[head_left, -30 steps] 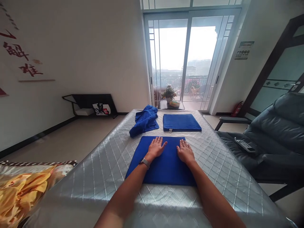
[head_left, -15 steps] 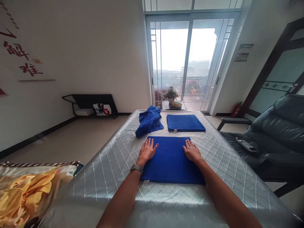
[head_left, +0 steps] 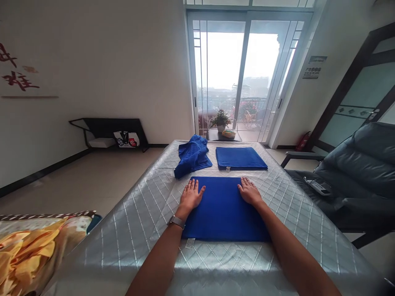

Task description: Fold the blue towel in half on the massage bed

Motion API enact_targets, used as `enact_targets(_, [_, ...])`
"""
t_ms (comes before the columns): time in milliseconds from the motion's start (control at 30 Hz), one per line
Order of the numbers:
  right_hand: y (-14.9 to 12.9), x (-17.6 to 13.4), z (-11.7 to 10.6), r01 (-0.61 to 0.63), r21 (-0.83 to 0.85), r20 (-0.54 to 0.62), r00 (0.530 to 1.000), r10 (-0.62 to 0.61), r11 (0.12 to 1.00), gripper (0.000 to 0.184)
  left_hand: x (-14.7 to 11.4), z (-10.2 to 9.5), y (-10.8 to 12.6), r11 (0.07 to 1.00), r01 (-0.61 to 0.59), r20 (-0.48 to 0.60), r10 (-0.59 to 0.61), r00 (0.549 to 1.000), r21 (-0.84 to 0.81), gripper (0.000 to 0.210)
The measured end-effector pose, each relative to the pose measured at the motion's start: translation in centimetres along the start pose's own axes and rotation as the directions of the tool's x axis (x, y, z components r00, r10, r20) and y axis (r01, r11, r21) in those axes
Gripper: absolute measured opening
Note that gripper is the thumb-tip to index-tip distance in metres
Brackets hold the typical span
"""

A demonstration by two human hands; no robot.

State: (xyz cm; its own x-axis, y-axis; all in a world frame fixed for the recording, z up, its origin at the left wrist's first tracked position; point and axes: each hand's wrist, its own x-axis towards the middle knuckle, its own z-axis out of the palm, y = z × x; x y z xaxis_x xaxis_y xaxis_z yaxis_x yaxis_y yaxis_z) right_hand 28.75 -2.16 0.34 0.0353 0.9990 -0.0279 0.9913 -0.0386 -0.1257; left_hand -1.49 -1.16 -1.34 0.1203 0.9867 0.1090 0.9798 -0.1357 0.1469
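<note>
A blue cloth [head_left: 224,213], folded into a flat rectangle, lies in front of me with a small white label at its near left edge. My left hand [head_left: 191,195] rests flat on its far left corner, fingers spread. On the far right corner lies my right hand [head_left: 249,191], palm down with its fingers stretched out. Beyond it, to the right, is a folded blue stack of cloth [head_left: 241,158], also with a white label. A crumpled blue cloth [head_left: 193,155] is heaped at the far left.
Under the cloths is a table with a silver quilted cover [head_left: 138,230]. A dark armchair [head_left: 364,176] stands close on the right. Yellow fabric [head_left: 31,250] is piled at lower left. Behind the table, a potted plant [head_left: 221,119] stands before glass sliding doors [head_left: 222,61].
Both hands stay at the far corners of the folded cloth, with barely any movement over it. My view has shifted slightly. The other cloths lie as before.
</note>
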Motion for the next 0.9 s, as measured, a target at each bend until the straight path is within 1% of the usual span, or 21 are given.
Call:
enact_targets(167, [0.0,0.0,0.1,-0.002,0.02,-0.007,1.0,0.003,1.0,0.068,0.2,0.0,-1.1,0.999,0.036,0.002,-0.036,0.999,0.001,0.08])
enact_targets(300, [-0.1,-0.1,0.1,0.001,0.038,-0.022,1.0,-0.001,0.999,0.068,0.2,-0.8,-2.5,0.996,0.095,0.009,-0.095,0.995,-0.003,0.076])
enact_targets(367, [-0.2,-0.2,0.1,-0.001,0.048,-0.026,1.0,0.002,0.999,0.068,0.1,-1.4,-2.5,0.992,0.124,-0.017,-0.124,0.992,0.008,0.075])
enact_targets(400, [-0.2,-0.2,0.0,-0.001,0.055,-0.027,1.0,0.002,0.998,0.068,-0.1,-1.7,-2.1,0.993,0.117,-0.04,-0.117,0.992,0.016,0.075])
enact_targets(433, [-0.3,-0.3,0.0,-0.001,0.064,-0.025,1.0,0.003,0.998,0.068,-0.2,-1.9,-1.4,0.996,0.084,-0.061,-0.083,0.995,0.024,0.076])
enact_targets(467, [-0.3,-0.3,0.0,-0.002,0.072,-0.022,1.0,0.003,0.997,0.068,-0.4,-1.9,-0.3,0.999,0.025,-0.071,-0.023,0.997,0.029,0.076])
enact_targets(533, [-0.4,-0.3,-0.1,-0.002,0.083,-0.018,1.0,0.003,0.997,0.068,-0.7,-1.8,3.0,0.988,-0.15,-0.059,0.151,0.987,0.026,0.076])
enact_targets(600, [-0.4,-0.4,-0.1,-0.002,0.078,-0.022,1.0,0.004,0.997,0.068,-0.6,-1.3,7.2,0.947,-0.322,-0.029,0.322,0.946,0.001,0.073])
enact_targets(667, [-0.4,-0.4,0.0,0.01,0.058,-0.033,0.999,-0.008,0.998,0.067,0.0,-0.6,11.6,0.909,-0.415,-0.018,0.415,0.91,-0.04,0.07])
enact_targets(733, [-0.3,-0.5,0.0,0.033,0.027,-0.034,0.999,-0.032,0.999,0.065,1.1,0.1,15.2,0.895,-0.437,-0.002,0.438,0.899,-0.09,0.069])
enact_targets(800, [-0.2,-0.6,0.0,0.052,0.008,-0.024,0.998,-0.052,0.999,0.063,2.2,0.7,17.3,0.901,-0.416,0.02,0.421,0.907,-0.123,0.07])
enact_targets(833, [-0.2,-0.6,0.0,0.053,0.008,-0.02,0.998,-0.053,0.999,0.063,2.6,0.9,17.8,0.907,-0.401,0.027,0.407,0.913,-0.128,0.071])
enact_targets(900, [-0.2,-0.6,0.0,0.041,0.024,-0.028,0.999,-0.041,0.999,0.063,3.1,1.3,17.6,0.919,-0.376,0.027,0.381,0.924,-0.115,0.072])
